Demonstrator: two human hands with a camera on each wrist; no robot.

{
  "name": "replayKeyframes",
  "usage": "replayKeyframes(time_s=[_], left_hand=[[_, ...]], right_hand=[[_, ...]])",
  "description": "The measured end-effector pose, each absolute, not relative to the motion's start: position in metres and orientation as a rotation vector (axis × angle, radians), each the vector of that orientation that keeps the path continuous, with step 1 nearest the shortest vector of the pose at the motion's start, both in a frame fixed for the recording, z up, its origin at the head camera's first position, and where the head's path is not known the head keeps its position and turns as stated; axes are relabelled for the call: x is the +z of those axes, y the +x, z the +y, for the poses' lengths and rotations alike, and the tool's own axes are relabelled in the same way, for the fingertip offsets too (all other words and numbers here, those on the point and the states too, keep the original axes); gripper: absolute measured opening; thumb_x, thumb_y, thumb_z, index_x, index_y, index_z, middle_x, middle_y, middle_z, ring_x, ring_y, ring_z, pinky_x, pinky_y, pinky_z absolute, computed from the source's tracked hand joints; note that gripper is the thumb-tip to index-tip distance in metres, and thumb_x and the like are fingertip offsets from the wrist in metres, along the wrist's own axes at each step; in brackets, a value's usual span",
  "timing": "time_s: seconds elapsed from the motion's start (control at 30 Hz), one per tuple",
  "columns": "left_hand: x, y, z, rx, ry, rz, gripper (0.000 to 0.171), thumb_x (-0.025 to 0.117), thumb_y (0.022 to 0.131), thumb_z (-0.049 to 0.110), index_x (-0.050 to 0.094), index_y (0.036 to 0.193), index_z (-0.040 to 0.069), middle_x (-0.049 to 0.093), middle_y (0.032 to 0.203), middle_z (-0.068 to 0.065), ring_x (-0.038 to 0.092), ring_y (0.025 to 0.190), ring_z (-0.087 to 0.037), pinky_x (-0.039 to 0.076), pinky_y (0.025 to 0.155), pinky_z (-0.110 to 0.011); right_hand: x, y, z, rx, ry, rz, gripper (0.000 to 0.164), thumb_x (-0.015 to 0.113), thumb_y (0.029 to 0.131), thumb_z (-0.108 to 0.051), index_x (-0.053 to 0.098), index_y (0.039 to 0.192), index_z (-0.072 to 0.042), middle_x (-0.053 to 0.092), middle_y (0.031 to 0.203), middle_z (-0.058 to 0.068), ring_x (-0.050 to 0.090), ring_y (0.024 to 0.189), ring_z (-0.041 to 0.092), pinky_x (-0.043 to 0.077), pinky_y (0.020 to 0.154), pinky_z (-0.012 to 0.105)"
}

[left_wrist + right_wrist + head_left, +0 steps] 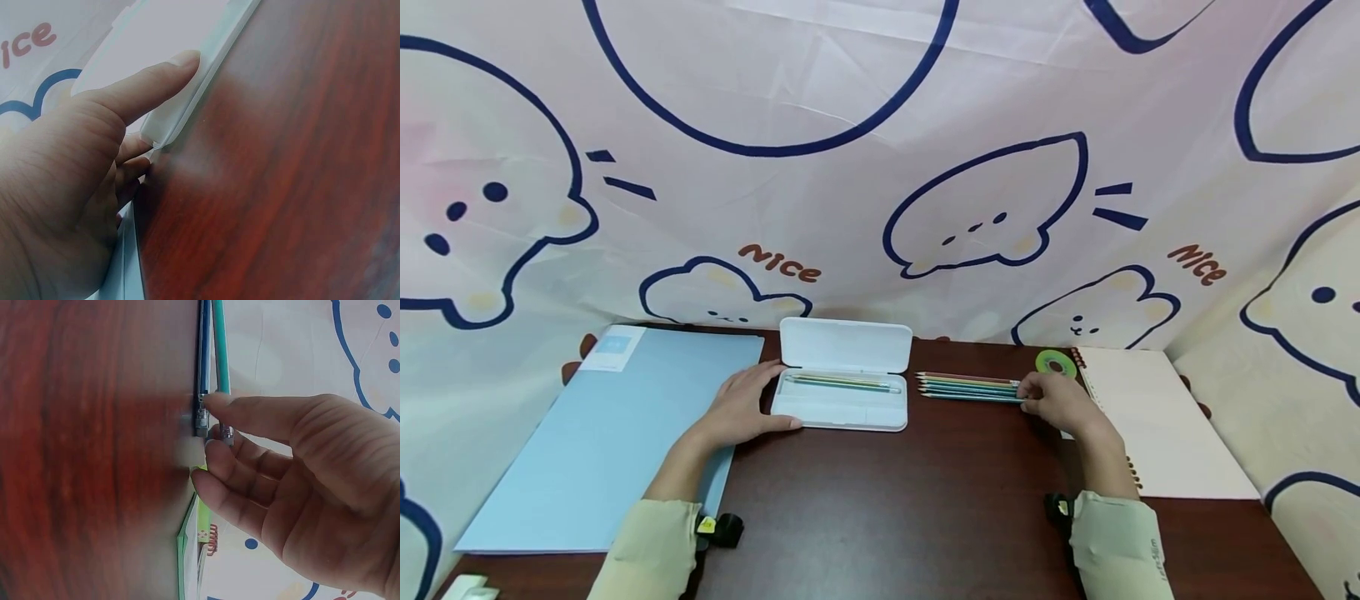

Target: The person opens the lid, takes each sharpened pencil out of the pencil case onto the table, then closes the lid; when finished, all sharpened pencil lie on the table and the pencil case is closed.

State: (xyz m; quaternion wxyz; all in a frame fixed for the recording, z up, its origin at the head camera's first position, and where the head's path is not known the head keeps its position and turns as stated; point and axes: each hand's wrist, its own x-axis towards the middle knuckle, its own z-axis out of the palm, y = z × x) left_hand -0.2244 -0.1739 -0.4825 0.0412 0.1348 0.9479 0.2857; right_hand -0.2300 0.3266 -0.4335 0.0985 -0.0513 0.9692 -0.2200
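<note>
A white pencil case [827, 412] lies with its lid raised and a few pencils [842, 383] inside. My left hand [748, 408] holds its left end, thumb at the front edge and fingers around the far side; the left wrist view shows the thumb [156, 84] against the case [169, 119]. To the right, several pencils [962, 389] lie side by side, points to the left. My right hand [1063, 407] is at their eraser ends. In the right wrist view, thumb and fingers pinch a teal pencil [220, 350], beside a dark blue pencil [204, 356].
A large light blue folder [617, 425] lies at the left. On the right are a spiral notebook [1165, 425] and, near its far corner, a green ring-shaped roll [1042, 362]. A white object [471, 588] shows at the lower left. Patterned cloth [842, 208] hangs behind the table.
</note>
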Motion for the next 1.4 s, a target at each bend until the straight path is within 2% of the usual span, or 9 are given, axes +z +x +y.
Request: replayKeyframes(time_s=[0.2, 0.4, 0.73, 1.4], left_hand=[[-0.4822, -0.2244, -0.1740, 0.877, 0.421, 2.907, 0.101, 0.080, 0.077, 0.060, 0.042, 0.152, 0.006, 0.038, 0.160, -0.022, 0.030, 0.148, -0.045, 0.017, 0.120, -0.066], [-0.4823, -0.2241, -0.1743, 0.871, 0.420, 2.905, 0.101, 0.080, 0.077, 0.061, 0.041, 0.153, 0.006, 0.037, 0.160, -0.022, 0.029, 0.148, -0.045, 0.017, 0.120, -0.066], [-0.4834, -0.2264, -0.1757, 0.875, 0.439, 2.909, 0.100, 0.079, 0.077, 0.062, 0.042, 0.152, 0.007, 0.038, 0.160, -0.022, 0.030, 0.148, -0.044, 0.018, 0.120, -0.065], [-0.4826, -0.2258, -0.1748, 0.875, 0.438, 2.900, 0.100, 0.080, 0.078, 0.061, 0.042, 0.152, 0.006, 0.038, 0.160, -0.022, 0.030, 0.149, -0.045, 0.018, 0.120, -0.066]], right_hand=[[-0.4360, -0.2327, 0.3279, -0.623, -0.164, 2.896, 0.005, 0.068, 0.093, -0.005, 0.066, 0.097, -0.009, 0.062, 0.085, 0.006, 0.053, 0.075, 0.020, 0.044, 0.065, 0.032], [-0.4383, -0.2345, 0.3301, -0.608, -0.125, 2.917, 0.005, 0.071, 0.092, -0.011, 0.067, 0.096, -0.011, 0.065, 0.090, 0.007, 0.054, 0.079, 0.022, 0.044, 0.067, 0.033], [-0.4398, -0.2365, 0.3348, -0.613, -0.132, 2.922, 0.017, 0.072, 0.091, -0.014, 0.064, 0.104, -0.006, 0.060, 0.089, 0.008, 0.054, 0.079, 0.022, 0.045, 0.069, 0.034], [-0.4418, -0.2370, 0.3339, -0.628, -0.130, 2.903, 0.015, 0.069, 0.095, -0.015, 0.062, 0.105, -0.007, 0.060, 0.088, 0.007, 0.054, 0.075, 0.020, 0.045, 0.066, 0.033]])
